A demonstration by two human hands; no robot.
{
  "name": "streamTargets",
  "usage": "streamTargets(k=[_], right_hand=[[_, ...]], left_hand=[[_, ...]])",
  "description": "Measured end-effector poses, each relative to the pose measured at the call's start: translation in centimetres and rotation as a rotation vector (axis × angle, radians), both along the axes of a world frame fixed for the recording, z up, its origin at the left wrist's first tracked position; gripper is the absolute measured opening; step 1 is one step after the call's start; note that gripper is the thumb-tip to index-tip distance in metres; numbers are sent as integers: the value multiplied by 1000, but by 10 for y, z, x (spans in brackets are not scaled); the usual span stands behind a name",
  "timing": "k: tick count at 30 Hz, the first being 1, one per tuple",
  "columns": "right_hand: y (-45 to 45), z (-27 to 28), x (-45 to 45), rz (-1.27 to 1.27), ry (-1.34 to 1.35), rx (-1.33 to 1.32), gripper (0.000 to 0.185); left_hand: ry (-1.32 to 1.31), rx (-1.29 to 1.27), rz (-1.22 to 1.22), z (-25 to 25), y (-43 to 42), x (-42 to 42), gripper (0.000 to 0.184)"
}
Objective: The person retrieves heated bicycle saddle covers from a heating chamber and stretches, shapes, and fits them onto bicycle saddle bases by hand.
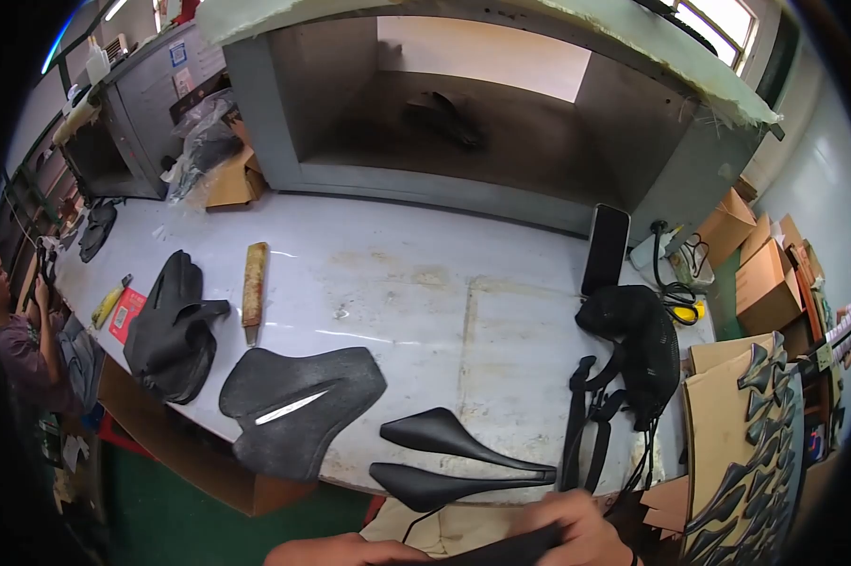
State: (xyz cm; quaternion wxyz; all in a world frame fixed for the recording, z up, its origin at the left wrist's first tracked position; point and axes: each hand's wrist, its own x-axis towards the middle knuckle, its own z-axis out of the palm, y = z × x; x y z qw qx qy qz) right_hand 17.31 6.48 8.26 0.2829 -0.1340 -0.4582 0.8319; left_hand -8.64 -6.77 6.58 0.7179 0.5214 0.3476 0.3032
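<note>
At the bottom edge, my right hand [576,528] is closed on a piece of black material [501,549]. My left hand [336,550] lies at the left end of the same material, its fingers mostly cut off by the frame. Just beyond my hands, two black saddle-shaped parts [444,439] lie side by side on the white table [397,311]. To their left is a flat dark sheet [303,401] with a bright slit-like strip on it. A black bag with straps [633,349] rests at the right. Farther left lie black gloves or cloth [175,330].
A grey metal box [444,193] with an open front stands at the back, a phone [606,250] leaning near it. A wooden-handled blade [254,292] and a red packet [126,314] lie left. Cardboard with several black parts [704,406] is right. Another person [29,349] is far left.
</note>
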Motion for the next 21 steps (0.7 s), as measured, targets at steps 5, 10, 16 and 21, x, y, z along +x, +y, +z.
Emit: streamTargets(k=[5, 10, 16, 21], right_hand=[[-14, -14, 43, -393, 72, -19, 33], [-10, -27, 73, -385, -119, 338, 28], [10, -49, 59, -644, -822, -19, 22], [18, -59, 61, -591, -884, -7, 14]], left_hand=[[-677, -244, 903, 0, 10, 56, 84], [377, 601, 835, -13, 19, 58, 44], [775, 494, 726, -7, 68, 54, 37], [666, 345, 684, -10, 79, 51, 55]])
